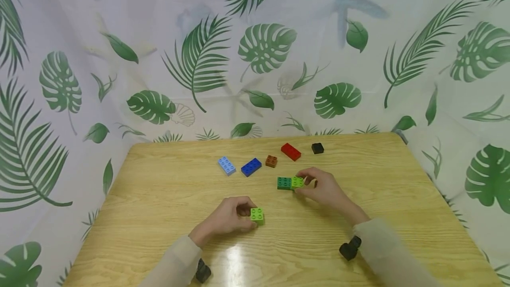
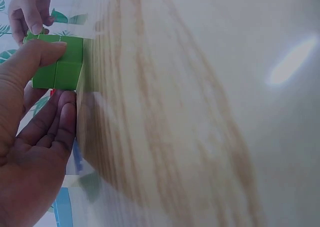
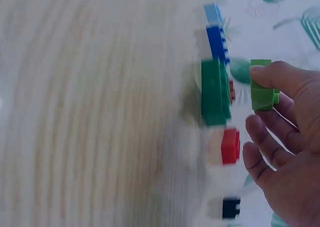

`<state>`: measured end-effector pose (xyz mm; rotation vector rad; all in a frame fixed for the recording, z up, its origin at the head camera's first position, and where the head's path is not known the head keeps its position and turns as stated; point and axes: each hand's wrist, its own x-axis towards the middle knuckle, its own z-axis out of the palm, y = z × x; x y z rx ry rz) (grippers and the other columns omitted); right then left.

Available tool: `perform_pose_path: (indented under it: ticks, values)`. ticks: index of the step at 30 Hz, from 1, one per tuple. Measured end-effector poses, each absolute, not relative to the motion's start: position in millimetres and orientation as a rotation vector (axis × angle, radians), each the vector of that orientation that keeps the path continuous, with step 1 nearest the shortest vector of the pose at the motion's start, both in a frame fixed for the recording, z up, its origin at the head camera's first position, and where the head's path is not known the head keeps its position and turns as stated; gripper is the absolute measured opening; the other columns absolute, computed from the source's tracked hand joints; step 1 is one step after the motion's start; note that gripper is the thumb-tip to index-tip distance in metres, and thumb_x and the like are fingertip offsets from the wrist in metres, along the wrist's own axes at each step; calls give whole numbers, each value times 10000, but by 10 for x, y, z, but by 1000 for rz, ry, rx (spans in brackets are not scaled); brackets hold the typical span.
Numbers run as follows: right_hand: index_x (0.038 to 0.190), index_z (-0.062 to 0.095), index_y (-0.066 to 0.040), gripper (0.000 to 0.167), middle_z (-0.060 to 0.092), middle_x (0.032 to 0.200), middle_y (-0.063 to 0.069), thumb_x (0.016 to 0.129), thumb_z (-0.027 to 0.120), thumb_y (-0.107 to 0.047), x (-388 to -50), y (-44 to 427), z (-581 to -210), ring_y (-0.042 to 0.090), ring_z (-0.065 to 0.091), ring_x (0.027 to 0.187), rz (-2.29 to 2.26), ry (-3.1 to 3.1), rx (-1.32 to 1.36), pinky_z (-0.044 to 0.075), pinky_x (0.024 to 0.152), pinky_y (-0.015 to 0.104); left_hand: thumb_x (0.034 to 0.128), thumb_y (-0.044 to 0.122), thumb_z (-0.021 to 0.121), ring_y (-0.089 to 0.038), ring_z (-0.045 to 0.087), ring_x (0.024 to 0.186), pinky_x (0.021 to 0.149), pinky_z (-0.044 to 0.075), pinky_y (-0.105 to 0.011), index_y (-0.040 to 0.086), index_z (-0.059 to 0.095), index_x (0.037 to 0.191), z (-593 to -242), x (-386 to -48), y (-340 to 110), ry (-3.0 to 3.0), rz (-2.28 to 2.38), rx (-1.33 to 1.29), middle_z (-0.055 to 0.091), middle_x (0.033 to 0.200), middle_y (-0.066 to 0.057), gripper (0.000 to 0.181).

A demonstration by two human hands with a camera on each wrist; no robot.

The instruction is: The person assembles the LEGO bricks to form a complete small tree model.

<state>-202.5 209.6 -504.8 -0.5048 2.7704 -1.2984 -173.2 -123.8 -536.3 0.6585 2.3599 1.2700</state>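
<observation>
Left hand (image 1: 229,217) pinches a lime block (image 1: 256,216), low centre; right hand (image 1: 323,187), well apart, pinches a lime brick (image 1: 297,182), nearer, poised above the green brick (image 1: 283,183), long axis running left-right.

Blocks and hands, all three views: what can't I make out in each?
Head: right end of dark green block, hidden by right light green block in right hand.
Left wrist: part of left light green block, behind thumb of left hand; right hand, cut off by top edge.
Right wrist: most of brown block, behind dark green block.
</observation>
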Motion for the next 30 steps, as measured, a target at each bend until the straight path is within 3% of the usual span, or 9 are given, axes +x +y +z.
perform_pose_path:
  ticks: [6, 20, 30]
  values:
    - [1225, 730, -99, 354, 705, 1091, 30, 893, 846, -131, -1921, 1851, -5054, 298, 640, 964, -1315, 2733, -615, 469, 720, 254, 867, 236, 868, -104, 628, 935, 834, 532, -242, 195, 751, 1124, -5370, -1724, -1235, 2356, 1281, 665, 699, 1021, 60, 285]
    - [1197, 733, -118, 348, 722, 1087, 13, 873, 859, -127, -1792, 1504, -5042, 188, 631, 928, -1247, 2707, -854, 485, 717, 237, 871, 229, 869, -92, 636, 928, 837, 535, -250, 206, 755, 1117, -5347, -1719, -1239, 2347, 1291, 672, 707, 1020, 66, 273]
    - [1189, 736, -135, 346, 727, 1099, 9, 869, 868, -127, -1720, 1319, -5093, 221, 647, 932, -1265, 2626, -938, 506, 744, 256, 874, 229, 866, -89, 636, 938, 852, 535, -247, 196, 746, 1130, -5336, -1726, -1240, 2353, 1284, 682, 705, 1027, 64, 285]
